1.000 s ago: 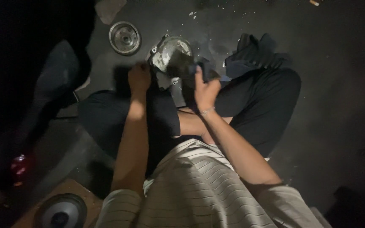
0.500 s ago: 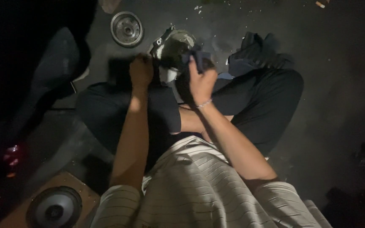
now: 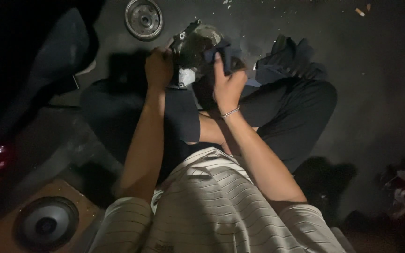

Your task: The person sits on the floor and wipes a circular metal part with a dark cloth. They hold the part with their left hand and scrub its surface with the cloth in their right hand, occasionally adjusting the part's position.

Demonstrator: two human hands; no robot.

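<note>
I sit cross-legged on a dark floor. A grimy grey metal engine part (image 3: pixel 196 46) rests between my knees. My left hand (image 3: pixel 158 66) grips its left side. My right hand (image 3: pixel 228 83), a thin bracelet at the wrist, presses a dark blue rag (image 3: pixel 222 50) against the part's right side. The underside of the part is hidden by my hands and legs.
A round metal disc with a hub (image 3: pixel 143 18) lies on the floor at the top left. A dark crumpled cloth (image 3: pixel 287 61) sits by my right knee. A round speaker in a brown board (image 3: pixel 47 223) is at the bottom left. A dark curved panel (image 3: pixel 57 56) stands at the left.
Both hands and the part have shifted upward in the view as my head tilted. My right hand with the rag has moved over the part's right side.
</note>
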